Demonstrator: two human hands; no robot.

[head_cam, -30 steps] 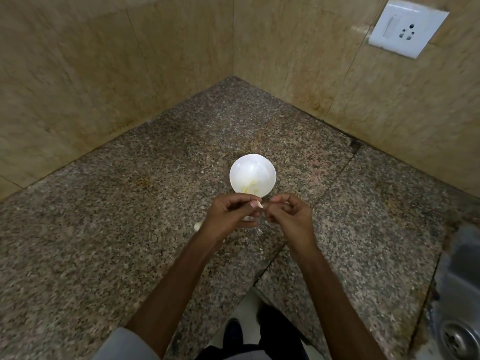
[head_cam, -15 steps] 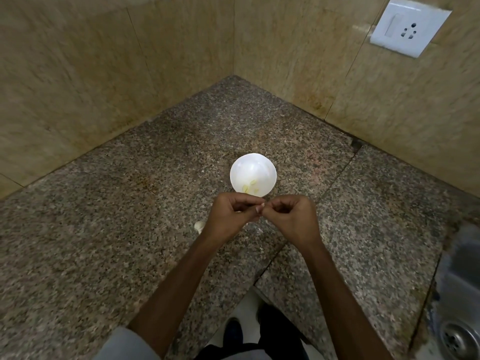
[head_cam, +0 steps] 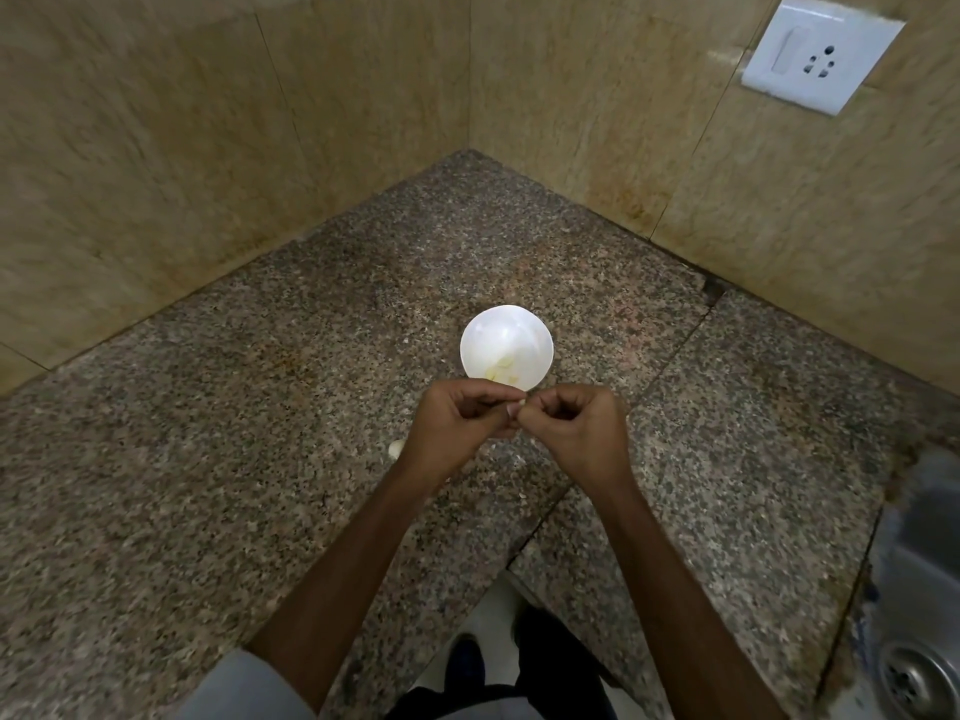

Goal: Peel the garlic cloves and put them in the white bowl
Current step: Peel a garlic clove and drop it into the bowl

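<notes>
Both left hand (head_cam: 457, 426) and right hand (head_cam: 579, 431) pinch garlic clove (head_cam: 512, 409); white bowl (head_cam: 483, 335) rim beyond.

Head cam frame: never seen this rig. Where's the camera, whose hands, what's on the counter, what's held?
No robot here: a person works bare-handed, and the one camera sits on their head, looking forward and down. So the left hand and right hand reach in from the bottom. They meet over a granite counter, fingers curled, pinching something small, probably a garlic clove, almost hidden. Just beyond stands the white bowl with a few peeled cloves inside. A loose clove lies on the counter by the left hand. Wall socket top right, steel sink bottom right.
</notes>
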